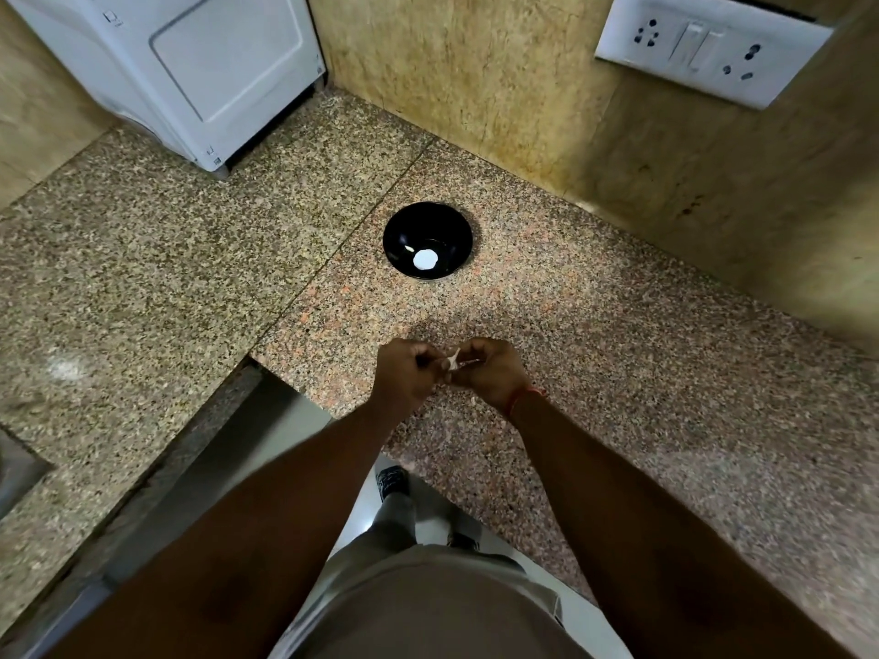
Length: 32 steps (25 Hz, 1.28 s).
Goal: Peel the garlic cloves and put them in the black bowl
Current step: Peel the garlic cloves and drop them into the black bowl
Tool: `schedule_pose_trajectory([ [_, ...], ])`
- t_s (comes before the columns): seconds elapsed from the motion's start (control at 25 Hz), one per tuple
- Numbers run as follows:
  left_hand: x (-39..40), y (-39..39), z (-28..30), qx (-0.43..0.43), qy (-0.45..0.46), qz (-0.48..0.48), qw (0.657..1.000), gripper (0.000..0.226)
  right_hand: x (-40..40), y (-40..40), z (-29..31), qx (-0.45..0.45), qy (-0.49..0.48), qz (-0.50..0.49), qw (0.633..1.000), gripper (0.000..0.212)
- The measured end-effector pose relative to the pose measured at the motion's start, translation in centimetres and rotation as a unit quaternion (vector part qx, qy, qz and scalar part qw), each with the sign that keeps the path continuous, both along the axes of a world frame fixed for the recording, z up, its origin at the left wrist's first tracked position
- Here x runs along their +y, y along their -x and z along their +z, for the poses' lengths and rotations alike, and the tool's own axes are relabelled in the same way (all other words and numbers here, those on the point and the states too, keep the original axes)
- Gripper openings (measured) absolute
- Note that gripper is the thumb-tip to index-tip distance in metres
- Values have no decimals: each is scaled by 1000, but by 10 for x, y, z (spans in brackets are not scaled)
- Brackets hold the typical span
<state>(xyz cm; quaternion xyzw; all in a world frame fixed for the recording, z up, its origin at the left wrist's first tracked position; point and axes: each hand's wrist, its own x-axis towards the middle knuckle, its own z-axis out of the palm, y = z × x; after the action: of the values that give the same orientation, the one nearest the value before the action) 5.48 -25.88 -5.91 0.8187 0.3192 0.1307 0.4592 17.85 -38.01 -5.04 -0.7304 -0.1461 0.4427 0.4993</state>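
Observation:
A small whitish garlic clove (452,360) with a strip of papery skin sticking up is pinched between my two hands above the granite counter. My left hand (408,373) curls its fingers round the clove's left side. My right hand (486,371) grips it from the right; most of the clove is hidden by the fingers. Beyond my hands, apart from them, stands the black bowl (399,235), with a white piece (424,260) lying in its bottom and a small bright spot beside that piece.
The speckled granite counter (618,354) runs in an L along yellow stone walls. A white appliance (200,73) stands at the back left. A switch and socket plate (708,45) is on the right wall. The counter edge and floor lie below my arms.

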Motion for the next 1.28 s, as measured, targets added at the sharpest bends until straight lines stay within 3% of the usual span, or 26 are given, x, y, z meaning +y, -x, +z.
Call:
schedule_pose_trajectory([
  [0.36,-12,-13,-18,-4,129,101,986,21,-6,-6,-16,56,-13,-71,996,34],
  [0.48,-12,-19,-21,19,221,158,962,22,-6,-12,-15,-41,36,-70,996,28],
  [0.64,-8,-16,-18,37,352,206,912,15,1,-23,-19,-231,116,21,966,24],
  [0.8,-9,-7,-19,63,355,179,915,15,10,-24,-24,-326,118,96,933,26],
  [1.08,-20,-11,-4,82,373,125,916,12,-16,-17,-9,-328,104,51,937,53],
  [1.16,-27,-12,1,94,371,94,919,10,-27,-11,0,-343,79,44,935,43],
  [1.28,-43,-15,8,124,351,51,927,9,-50,1,4,-351,42,127,927,21],
])
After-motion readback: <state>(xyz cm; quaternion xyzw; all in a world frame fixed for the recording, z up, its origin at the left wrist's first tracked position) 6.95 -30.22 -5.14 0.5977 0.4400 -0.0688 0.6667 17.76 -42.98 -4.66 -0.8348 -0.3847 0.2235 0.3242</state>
